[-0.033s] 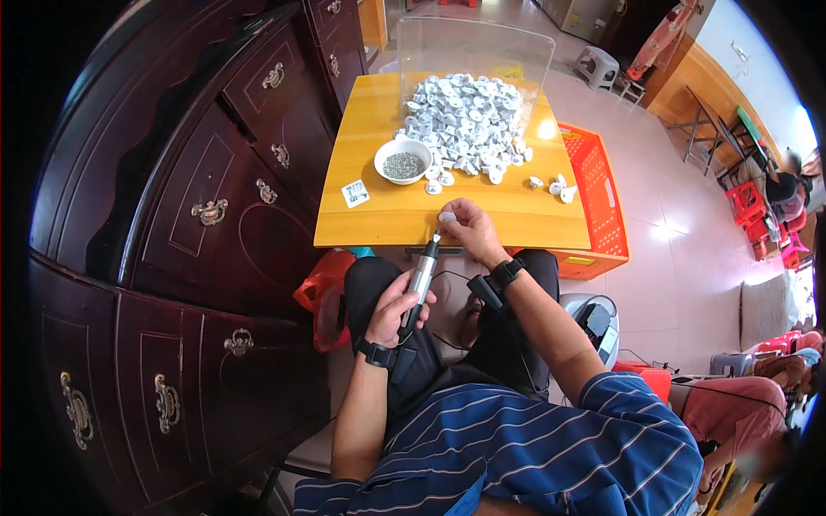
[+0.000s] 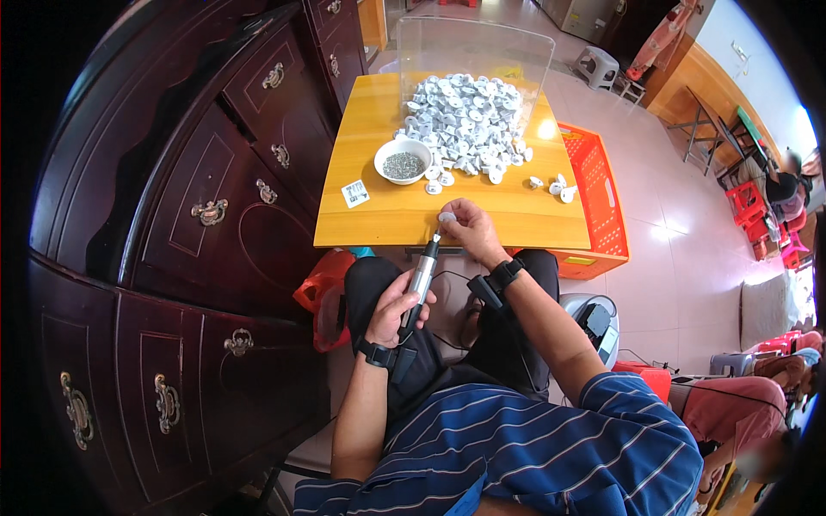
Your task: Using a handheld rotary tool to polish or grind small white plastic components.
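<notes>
Near the frame's centre, the left hand (image 2: 394,311) is gripping a silver-and-black driver (image 2: 422,273); the right hand (image 2: 472,230) is pinching a white round piece (image 2: 446,218) by its tip. Fastening seems under way, calling for steady alignment.

On the table (image 2: 533,228) I see heaped pieces (image 2: 465,112) at twelve o'clock, a bowl (image 2: 403,181) at nine, a card (image 2: 354,194) at eight; around it, the sitter (image 2: 533,439) at six, a crate (image 2: 594,265) at three, cupboards (image 2: 172,189) at nine.

Glossy wood-look table (image 2: 370,225), metallic driver (image 2: 421,278), smooth plastic pieces (image 2: 469,112)
</notes>
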